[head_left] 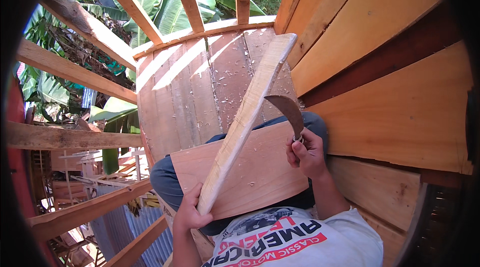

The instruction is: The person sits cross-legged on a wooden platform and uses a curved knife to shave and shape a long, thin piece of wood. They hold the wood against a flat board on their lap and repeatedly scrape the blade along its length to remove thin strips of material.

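Note:
My left hand (192, 210) is closed around the lower end of a long pale wooden stick (240, 129). The stick slants up and away to the right, its far end over the floor. In my right hand (308, 153) is the handle of a curved, sickle-shaped knife (290, 110), its dark blade arching up to the left. The blade's tip is close to the right edge of the stick; whether they touch I cannot tell. Across my lap lies a flat wooden board (260, 177), beneath the stick, with a few small shavings on it.
Wood shavings are scattered over the plank floor (185, 102) in front of me. Slatted wooden railings (82, 139) run along the left and far sides, with banana leaves (172, 4) beyond. A plank wall (395, 109) rises close on the right.

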A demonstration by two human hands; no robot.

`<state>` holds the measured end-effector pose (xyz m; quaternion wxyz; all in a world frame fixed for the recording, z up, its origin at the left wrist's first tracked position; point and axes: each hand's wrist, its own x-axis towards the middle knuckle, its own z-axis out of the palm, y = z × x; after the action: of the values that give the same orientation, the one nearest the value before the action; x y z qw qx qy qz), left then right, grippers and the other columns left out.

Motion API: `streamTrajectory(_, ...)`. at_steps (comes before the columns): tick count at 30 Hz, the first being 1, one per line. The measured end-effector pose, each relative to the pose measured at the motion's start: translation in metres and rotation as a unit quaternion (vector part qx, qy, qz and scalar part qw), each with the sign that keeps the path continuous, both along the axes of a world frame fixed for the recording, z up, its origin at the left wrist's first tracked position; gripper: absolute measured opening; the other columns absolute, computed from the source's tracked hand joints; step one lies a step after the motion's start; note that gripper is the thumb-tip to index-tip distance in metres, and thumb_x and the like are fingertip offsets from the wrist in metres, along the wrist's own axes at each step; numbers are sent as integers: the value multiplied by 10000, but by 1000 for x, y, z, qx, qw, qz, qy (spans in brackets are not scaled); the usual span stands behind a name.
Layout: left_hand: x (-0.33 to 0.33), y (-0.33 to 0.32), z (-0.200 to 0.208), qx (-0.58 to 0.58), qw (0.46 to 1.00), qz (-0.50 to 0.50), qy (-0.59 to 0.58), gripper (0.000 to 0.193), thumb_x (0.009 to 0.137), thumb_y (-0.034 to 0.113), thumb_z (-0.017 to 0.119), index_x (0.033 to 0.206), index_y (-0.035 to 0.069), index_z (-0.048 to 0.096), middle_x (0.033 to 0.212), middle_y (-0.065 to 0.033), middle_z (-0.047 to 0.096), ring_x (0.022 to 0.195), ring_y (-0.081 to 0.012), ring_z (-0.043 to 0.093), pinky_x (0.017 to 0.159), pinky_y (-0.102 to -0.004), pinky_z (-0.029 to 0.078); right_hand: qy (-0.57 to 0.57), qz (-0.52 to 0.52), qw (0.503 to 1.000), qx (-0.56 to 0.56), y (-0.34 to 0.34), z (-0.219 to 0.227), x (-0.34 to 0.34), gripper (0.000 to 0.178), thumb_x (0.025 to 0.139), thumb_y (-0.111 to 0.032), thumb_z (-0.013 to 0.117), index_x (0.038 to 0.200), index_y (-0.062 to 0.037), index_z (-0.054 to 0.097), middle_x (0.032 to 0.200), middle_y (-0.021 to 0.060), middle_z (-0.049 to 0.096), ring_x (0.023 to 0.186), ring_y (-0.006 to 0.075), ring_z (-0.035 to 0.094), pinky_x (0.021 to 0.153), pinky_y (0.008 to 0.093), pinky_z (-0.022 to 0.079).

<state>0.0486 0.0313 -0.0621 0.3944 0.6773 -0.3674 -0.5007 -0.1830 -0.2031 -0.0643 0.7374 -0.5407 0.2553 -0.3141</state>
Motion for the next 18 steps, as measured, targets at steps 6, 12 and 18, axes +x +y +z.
streamTrajectory(6,-1,0,7,-27,999,-34,-15,444,520,160,654,919,1,539,753,-50,455,691,-133,457,636,-252,397,-31,-29,994,97,-17,11,1,216,978,-233,533,928,-24,526,604,14,498,426,62,464,375,207,356)
streamTrajectory(12,-4,-6,14,22,1000,-18,-1,503,452,198,601,901,-10,513,782,-45,393,714,-147,394,652,-242,335,25,1,999,28,-8,8,10,222,977,-251,542,913,-39,525,621,7,505,419,53,445,367,200,342)
streamTrajectory(18,-4,-5,11,-7,998,-43,-35,493,470,180,609,917,-8,524,767,-48,403,707,-152,407,650,-245,348,-110,-232,961,103,-33,10,-5,218,966,-265,552,948,-61,479,588,13,463,392,73,412,367,211,351)
